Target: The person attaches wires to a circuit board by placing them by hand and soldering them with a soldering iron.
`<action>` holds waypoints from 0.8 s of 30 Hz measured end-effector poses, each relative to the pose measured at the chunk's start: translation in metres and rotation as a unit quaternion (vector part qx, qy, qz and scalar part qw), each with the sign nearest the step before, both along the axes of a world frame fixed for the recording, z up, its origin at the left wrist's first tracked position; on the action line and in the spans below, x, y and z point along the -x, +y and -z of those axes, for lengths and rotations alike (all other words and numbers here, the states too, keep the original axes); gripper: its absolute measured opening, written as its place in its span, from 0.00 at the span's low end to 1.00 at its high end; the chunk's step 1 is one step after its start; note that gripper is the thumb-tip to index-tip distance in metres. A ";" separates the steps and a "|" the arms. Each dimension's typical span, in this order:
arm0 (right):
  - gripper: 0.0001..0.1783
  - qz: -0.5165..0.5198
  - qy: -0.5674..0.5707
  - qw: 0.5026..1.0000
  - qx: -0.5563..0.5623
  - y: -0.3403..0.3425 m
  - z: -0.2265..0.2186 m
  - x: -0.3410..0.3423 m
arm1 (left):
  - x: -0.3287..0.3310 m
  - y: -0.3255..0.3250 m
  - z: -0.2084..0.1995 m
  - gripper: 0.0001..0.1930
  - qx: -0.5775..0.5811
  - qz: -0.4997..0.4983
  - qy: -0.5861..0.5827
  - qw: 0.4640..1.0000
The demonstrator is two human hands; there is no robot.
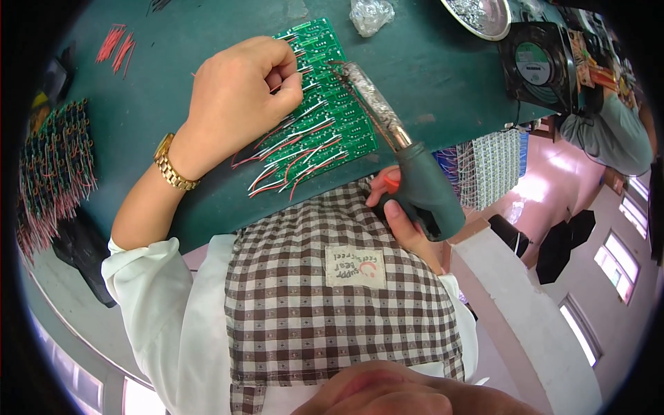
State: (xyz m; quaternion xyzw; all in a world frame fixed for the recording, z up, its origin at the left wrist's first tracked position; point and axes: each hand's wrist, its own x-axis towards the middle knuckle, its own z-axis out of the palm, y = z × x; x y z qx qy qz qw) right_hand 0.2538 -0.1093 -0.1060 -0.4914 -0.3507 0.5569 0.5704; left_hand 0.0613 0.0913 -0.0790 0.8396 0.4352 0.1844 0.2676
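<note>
My left hand [242, 90], with a gold watch at its wrist, is bent over the upper left part of a green circuit board panel [356, 124]. Its fingers are curled and pinched together; what they hold is hidden beneath the hand. Rows of thin red, white and black wires [297, 155] stick out from the panel's left side. My right hand [404, 221] is wrapped round the dark handle of a soldering gun [439, 187]. The gun's silvery barrel slants up to the left, and its tip is at the panel's upper right edge.
Loose red wires [116, 45] lie at the far left of the green table [429, 83]. Finished-looking wired boards [59, 166] stand at the left edge. A crumpled clear bag [371, 15], a metal bowl [477, 17] and a black fan [536, 66] are at the back. Another person's sleeve [609, 135] is at right.
</note>
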 end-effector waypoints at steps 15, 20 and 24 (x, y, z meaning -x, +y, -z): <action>0.25 0.003 -0.016 0.999 0.035 -0.005 -0.021 0.022 | 0.027 -0.003 -0.008 0.04 -0.032 0.026 -0.022 0.999; 0.23 -0.025 -0.053 0.996 0.061 -0.008 -0.056 0.042 | 0.062 -0.004 -0.031 0.05 -0.038 0.086 -0.038 0.995; 0.22 -0.099 -0.120 0.982 0.109 -0.011 -0.078 0.028 | 0.113 0.025 -0.057 0.09 -0.109 -0.051 -0.002 0.993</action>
